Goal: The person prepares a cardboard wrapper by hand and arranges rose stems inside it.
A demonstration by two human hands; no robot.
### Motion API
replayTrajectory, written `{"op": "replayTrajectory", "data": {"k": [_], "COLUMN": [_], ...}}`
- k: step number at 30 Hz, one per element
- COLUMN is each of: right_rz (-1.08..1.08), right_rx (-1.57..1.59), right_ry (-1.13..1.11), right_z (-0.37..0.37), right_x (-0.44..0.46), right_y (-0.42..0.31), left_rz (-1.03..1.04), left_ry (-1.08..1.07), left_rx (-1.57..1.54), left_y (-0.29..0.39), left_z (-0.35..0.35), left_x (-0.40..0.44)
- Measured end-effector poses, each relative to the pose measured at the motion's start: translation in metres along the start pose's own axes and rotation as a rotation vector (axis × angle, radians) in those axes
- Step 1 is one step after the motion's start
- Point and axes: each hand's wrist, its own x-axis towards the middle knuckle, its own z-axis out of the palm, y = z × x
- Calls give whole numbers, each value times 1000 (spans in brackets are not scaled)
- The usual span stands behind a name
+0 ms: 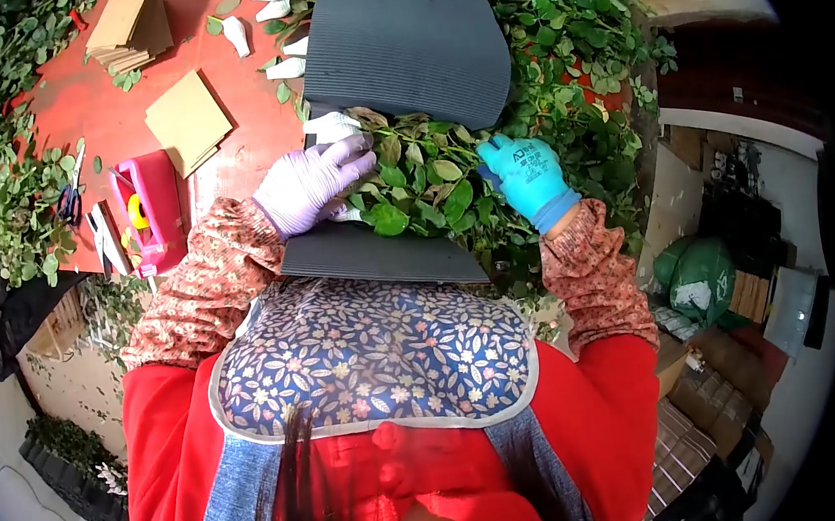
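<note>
A bundle of leafy stems [419,175] lies on a dark ribbed sheet [377,254], between my two hands. My left hand [315,185], in a lavender glove, is closed around the bundle's left end, its fingers over the leaves. White net-sleeved flower heads [331,126] show beside those fingers. At the bundle's right side, my right hand [532,179] in a bright blue glove has its fingers curled on the stems; its grip is partly hidden by leaves. The sheet's other flap [407,45] lies beyond the bundle.
Left on the red table [258,165] are cardboard pieces [188,122], a stack of cards [129,27], a pink holder [153,211], a stapler [107,240] and scissors [71,193]. More sleeved heads [284,68] lie beyond. Loose foliage [579,54] covers the right side.
</note>
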Motion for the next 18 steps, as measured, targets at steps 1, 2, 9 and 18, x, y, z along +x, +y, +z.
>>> {"op": "replayTrajectory", "data": {"k": [1, 2, 9, 18], "right_rz": [-16, -32, -5, 51], "right_rx": [6, 11, 794, 474], "right_ry": [-14, -29, 11, 288], "right_z": [-4, -6, 6, 17], "right_x": [1, 3, 10, -1], "right_y": [1, 2, 52, 26], "left_rz": [-1, -67, -154, -124], "left_ry": [1, -63, -95, -144], "left_rx": [-2, -13, -390, -221], "left_y": [-1, -1, -13, -6], "left_z": [2, 4, 20, 9], "left_x": [0, 0, -8, -5]}}
